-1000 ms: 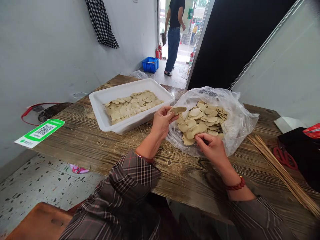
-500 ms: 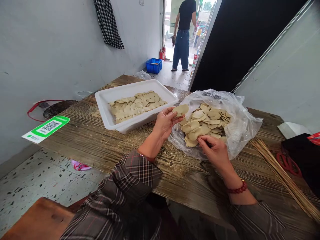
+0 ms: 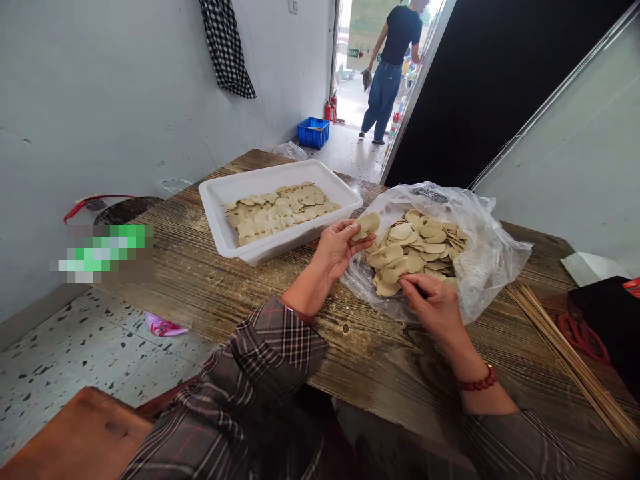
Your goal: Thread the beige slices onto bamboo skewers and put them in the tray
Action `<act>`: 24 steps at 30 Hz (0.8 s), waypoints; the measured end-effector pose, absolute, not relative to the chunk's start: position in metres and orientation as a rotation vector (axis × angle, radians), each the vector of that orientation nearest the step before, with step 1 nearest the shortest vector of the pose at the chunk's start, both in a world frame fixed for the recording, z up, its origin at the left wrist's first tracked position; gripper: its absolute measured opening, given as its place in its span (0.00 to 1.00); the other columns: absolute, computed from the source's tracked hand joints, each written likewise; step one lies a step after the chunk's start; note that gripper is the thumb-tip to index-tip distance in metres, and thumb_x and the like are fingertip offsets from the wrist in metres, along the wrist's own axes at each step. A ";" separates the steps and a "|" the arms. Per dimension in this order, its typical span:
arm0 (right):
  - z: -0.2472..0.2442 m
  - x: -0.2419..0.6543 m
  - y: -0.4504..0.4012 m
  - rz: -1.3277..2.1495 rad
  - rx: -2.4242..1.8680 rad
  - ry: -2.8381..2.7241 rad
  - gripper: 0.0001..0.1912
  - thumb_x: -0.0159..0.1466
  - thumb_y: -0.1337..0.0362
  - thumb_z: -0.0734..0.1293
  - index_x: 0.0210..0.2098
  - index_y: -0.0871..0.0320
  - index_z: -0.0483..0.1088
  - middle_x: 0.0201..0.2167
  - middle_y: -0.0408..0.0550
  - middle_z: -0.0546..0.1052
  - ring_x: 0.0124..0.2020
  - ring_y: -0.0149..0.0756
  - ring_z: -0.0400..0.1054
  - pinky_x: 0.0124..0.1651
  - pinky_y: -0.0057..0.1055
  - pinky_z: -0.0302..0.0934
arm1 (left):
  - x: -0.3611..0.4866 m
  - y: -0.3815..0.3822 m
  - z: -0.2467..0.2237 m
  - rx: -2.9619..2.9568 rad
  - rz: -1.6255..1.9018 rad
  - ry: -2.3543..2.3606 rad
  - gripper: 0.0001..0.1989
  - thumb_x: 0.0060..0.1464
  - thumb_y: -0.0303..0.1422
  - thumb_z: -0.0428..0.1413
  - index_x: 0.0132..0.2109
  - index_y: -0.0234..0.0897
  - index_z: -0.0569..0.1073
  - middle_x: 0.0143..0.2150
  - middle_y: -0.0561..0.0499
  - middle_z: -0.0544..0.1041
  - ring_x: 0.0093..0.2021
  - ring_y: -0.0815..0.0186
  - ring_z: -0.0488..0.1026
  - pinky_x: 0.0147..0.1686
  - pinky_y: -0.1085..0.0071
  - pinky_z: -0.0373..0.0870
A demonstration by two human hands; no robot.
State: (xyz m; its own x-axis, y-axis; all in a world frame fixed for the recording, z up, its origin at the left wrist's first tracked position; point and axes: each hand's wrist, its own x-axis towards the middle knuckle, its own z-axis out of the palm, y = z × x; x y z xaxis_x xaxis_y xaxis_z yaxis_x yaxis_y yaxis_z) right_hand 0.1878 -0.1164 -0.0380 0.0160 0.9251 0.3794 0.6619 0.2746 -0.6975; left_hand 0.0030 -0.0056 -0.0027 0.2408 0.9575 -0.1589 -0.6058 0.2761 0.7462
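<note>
My left hand (image 3: 340, 245) is closed on a flat beige slice (image 3: 367, 225) at the near left edge of the plastic bag. My right hand (image 3: 436, 301) is pinched at the bag's front, its fingertips by the end of a thin stick that runs toward my left hand; most of the stick is hard to see. Between and behind the hands, the clear bag (image 3: 493, 263) lies open with a heap of beige slices (image 3: 433, 233). To the left, a white tray (image 3: 220, 230) holds rows of slices threaded on sticks (image 3: 280, 213).
A bundle of thin sticks (image 3: 570, 360) lies on the wooden table (image 3: 200, 287) at the right, beside red-handled scissors (image 3: 583, 337) and a black item. A person (image 3: 393, 67) stands in the doorway beyond a blue crate (image 3: 313, 133).
The view has shifted slightly, moving the table items right in the picture. The person in the doorway has changed stance and leans to the right. Both hands keep nearly the same pose.
</note>
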 end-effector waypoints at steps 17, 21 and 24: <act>-0.041 0.186 -0.116 0.523 -1.482 -1.601 0.14 0.64 0.55 0.64 0.36 0.58 0.78 0.28 0.48 0.77 0.26 0.35 0.69 0.27 0.29 0.61 | 0.008 -0.008 -0.009 0.760 1.233 0.723 0.07 0.49 0.26 0.59 0.34 0.33 0.67 0.28 0.52 0.76 0.28 0.67 0.78 0.33 0.70 0.75; -0.043 0.185 -0.116 0.590 -1.490 -1.563 0.15 0.64 0.55 0.64 0.36 0.59 0.78 0.24 0.46 0.75 0.22 0.32 0.65 0.24 0.28 0.60 | 0.008 -0.008 -0.010 0.840 1.280 0.751 0.08 0.49 0.27 0.60 0.35 0.33 0.68 0.28 0.53 0.76 0.28 0.69 0.77 0.34 0.70 0.75; -0.043 0.184 -0.117 0.643 -1.508 -1.532 0.15 0.64 0.54 0.65 0.36 0.59 0.78 0.22 0.44 0.73 0.19 0.30 0.63 0.23 0.27 0.58 | 0.009 -0.007 -0.011 0.909 1.314 0.780 0.07 0.48 0.27 0.60 0.35 0.33 0.69 0.28 0.54 0.76 0.26 0.70 0.76 0.32 0.72 0.74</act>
State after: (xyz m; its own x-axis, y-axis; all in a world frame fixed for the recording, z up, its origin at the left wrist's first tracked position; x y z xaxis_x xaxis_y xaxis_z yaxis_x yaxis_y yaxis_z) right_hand 0.1842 -0.1168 -0.0432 0.1101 0.9690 0.2211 0.5210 0.1332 -0.8431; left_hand 0.0085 -0.0067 -0.0110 0.1096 0.9936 0.0259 -0.4523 0.0266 0.8915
